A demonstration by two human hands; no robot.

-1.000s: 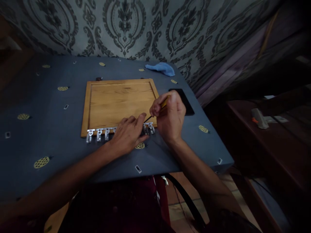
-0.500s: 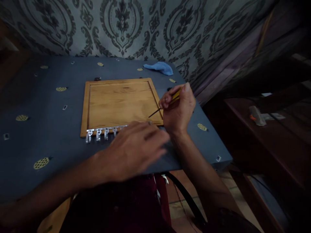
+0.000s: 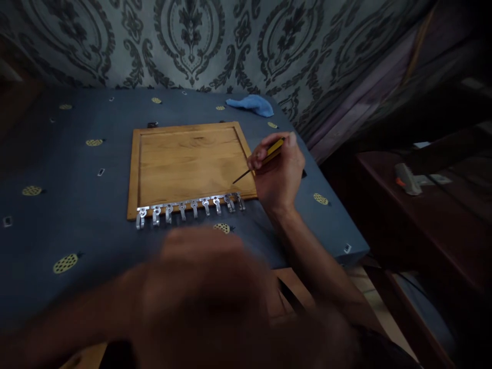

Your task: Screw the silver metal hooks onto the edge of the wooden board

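A square wooden board (image 3: pixel 188 161) lies flat on a blue patterned tablecloth (image 3: pixel 77 225). A metal rail of several silver hooks (image 3: pixel 190 207) sits along the board's near edge. My right hand (image 3: pixel 279 171) hovers at the board's right edge, closed around a yellow-handled screwdriver (image 3: pixel 261 161) whose dark tip points down-left over the wood. My left hand (image 3: pixel 203 287) is close to the camera, below the hook rail, and smeared by motion, so its fingers cannot be read.
A crumpled blue cloth (image 3: pixel 250 105) lies at the table's far right by the patterned wall. A dark phone is mostly hidden behind my right hand. A dark wooden bench (image 3: pixel 423 205) with a small tool (image 3: pixel 406 179) stands to the right.
My left hand left the hook rail and pulled back toward me, uncovering all the hooks. My right hand lifted the screwdriver off the rail and moved up and right.
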